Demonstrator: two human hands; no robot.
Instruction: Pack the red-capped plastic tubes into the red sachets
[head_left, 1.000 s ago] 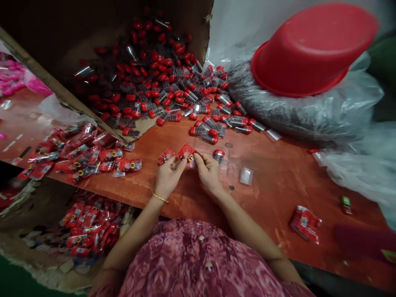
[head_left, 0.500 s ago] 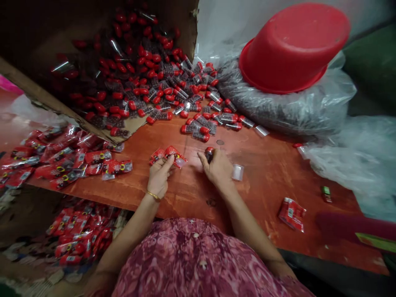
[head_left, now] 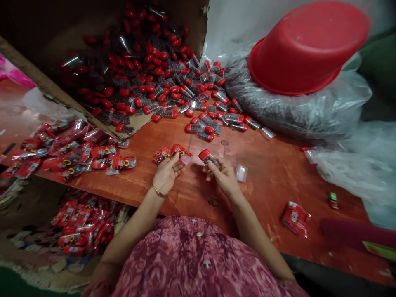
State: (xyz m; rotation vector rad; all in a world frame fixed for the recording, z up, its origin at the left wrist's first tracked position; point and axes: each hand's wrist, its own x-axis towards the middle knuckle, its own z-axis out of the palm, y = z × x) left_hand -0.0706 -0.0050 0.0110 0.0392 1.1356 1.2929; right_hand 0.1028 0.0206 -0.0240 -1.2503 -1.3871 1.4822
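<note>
Left hand [head_left: 166, 177]: thumb and fingers are pinching a red printed packet [head_left: 182, 150] over the reddish table [head_left: 266, 198]. Right hand [head_left: 225, 177]: fingers are grasping a red-capped clear container [head_left: 205, 156], which is lying between that packet and a small clear box [head_left: 241, 173].

A small clear bottle [head_left: 208, 157] with a red cap and dark contents slants in the right hand [head_left: 226, 176], cap leftward, near a shiny red printed packet [head_left: 180, 149] at the left hand [head_left: 166, 174].
</note>
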